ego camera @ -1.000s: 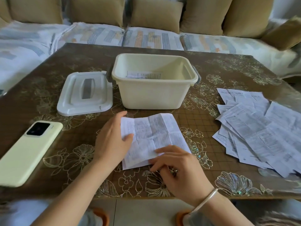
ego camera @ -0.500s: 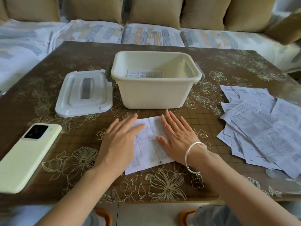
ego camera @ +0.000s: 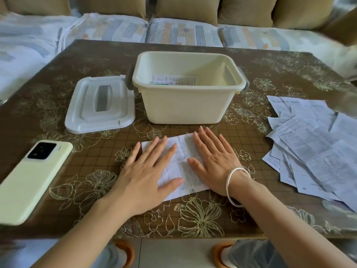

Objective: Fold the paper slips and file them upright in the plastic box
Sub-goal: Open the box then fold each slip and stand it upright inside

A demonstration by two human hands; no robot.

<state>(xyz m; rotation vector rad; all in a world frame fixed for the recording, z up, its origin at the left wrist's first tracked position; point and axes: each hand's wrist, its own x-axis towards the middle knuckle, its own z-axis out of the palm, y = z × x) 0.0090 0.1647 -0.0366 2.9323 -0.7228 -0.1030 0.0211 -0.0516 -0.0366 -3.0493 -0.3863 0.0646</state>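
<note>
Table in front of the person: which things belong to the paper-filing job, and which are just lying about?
In the job: slip pressed flat under left hand and right hand; plastic box; slips inside it; loose pile of slips.
Lying about: phone; box lid, set aside.

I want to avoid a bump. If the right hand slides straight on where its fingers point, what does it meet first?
Probably the box: the right hand lies flat on the slip, pointing at its near wall, with nothing between.

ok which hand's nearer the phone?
Left. The left hand presses the slip on its left half, just right of the phone; the right hand presses its right half, farther off.
</note>
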